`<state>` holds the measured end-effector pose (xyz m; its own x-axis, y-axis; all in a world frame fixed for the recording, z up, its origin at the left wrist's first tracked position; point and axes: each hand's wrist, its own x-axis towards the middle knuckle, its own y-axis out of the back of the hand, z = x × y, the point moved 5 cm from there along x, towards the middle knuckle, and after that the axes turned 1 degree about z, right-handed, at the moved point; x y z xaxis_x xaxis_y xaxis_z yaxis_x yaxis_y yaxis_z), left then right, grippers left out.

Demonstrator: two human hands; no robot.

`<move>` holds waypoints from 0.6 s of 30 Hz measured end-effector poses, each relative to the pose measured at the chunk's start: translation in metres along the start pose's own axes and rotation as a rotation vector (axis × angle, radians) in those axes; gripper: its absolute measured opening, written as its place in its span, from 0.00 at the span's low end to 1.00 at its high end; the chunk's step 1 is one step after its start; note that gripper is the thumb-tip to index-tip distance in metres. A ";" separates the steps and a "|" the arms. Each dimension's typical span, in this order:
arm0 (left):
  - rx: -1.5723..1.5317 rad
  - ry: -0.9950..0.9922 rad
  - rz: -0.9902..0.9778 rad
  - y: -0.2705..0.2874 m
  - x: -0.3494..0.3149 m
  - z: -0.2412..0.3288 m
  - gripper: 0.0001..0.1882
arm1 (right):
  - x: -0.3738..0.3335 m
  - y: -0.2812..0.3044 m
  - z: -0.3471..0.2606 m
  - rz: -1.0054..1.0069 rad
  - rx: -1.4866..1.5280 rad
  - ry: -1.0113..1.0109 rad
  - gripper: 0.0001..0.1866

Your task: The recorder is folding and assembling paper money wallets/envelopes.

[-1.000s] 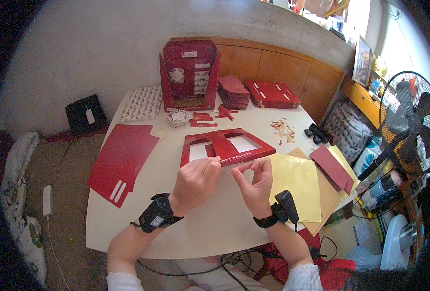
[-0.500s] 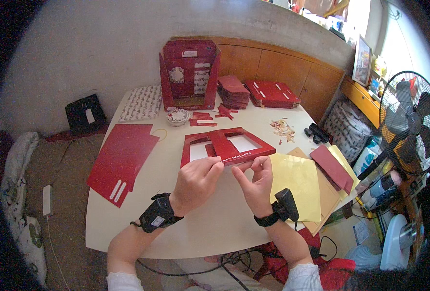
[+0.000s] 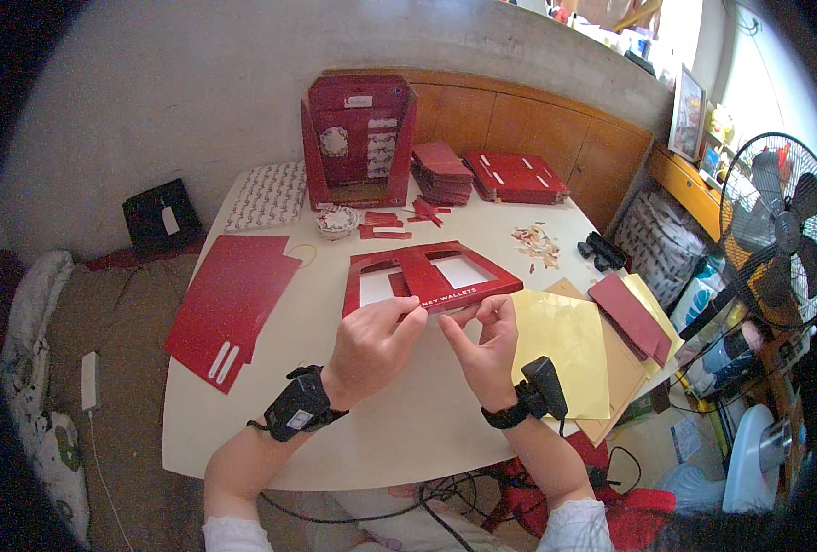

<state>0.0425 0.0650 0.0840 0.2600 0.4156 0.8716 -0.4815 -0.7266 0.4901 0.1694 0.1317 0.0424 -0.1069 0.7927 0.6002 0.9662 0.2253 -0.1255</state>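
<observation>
A red two-windowed box (image 3: 417,275) seemingly lies flat.

White capital lettering (image 3: 447,299) runs along the near edge of the red windowed carton (image 3: 417,273), its beginning hidden behind the left hand (image 3: 371,344). The pale label (image 3: 359,102) on the upright dark-red box (image 3: 352,121) and the marks repeated across the patterned white sheet (image 3: 266,196) are too small to make out.

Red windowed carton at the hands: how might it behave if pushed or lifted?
The red windowed carton is probably light for its size, with two big openings in it. The strip between them could flex or crease if gripped. Low and broad on the white table, it seems unlikely to tip.
</observation>
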 end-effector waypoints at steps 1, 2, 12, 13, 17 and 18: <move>0.004 0.000 -0.001 0.000 0.000 0.000 0.09 | 0.000 0.000 0.000 0.000 0.001 0.000 0.19; 0.005 -0.001 -0.001 0.000 0.000 0.000 0.09 | 0.000 0.000 -0.001 -0.004 0.002 0.003 0.19; -0.003 -0.014 -0.019 0.000 -0.001 0.000 0.09 | 0.000 0.001 0.001 0.010 -0.042 0.007 0.19; -0.004 -0.024 -0.017 0.000 -0.001 0.000 0.09 | 0.000 0.001 0.000 0.010 -0.041 0.008 0.19; 0.014 -0.045 -0.027 -0.001 -0.002 0.000 0.09 | 0.000 0.001 0.001 0.013 -0.048 0.021 0.19; 0.024 -0.062 -0.022 -0.001 -0.002 0.001 0.10 | 0.000 0.001 0.001 0.013 -0.044 0.025 0.19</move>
<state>0.0433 0.0643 0.0823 0.3216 0.3973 0.8595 -0.4553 -0.7310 0.5083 0.1698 0.1330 0.0415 -0.0885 0.7807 0.6186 0.9770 0.1891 -0.0988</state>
